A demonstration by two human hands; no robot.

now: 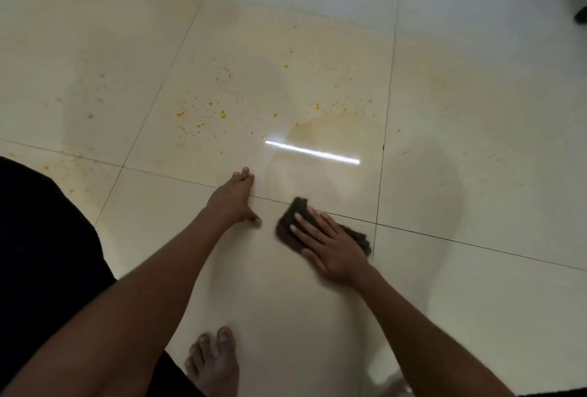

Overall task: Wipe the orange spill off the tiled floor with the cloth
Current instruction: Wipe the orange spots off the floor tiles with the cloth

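Fingers (306, 225) of your right hand (330, 247) lay spread and flat over the cloth (298, 207), pressing it to the floor rather than pinching it, which suited a sliding wipe: a broad palm keeps the whole pad in contact with the tile (317, 301). The cloth, dark and bunched, poked out past your fingertips and behind your wrist side, sitting right on the grout line (444, 239) at the near edge of the tile that carried the mess. Your left hand (233, 199) held nothing; its fingers were together and extended, thumb splayed, planted just beside the cloth, most likely as a prop for your weight while you leaned forward. Beyond both hands lay the spill (203, 117): orange droplets scattered across the middle tile, a few more strays on the tiles to the left, and a pale yellowish film (336, 129) ringed near a bright reflection (313, 152). The cloth was touching none of the droplets, so I judged most of the wiping remained, and the next pass would need to reach forward and left. A bare foot (212, 361) showed below, tucked between your arms.
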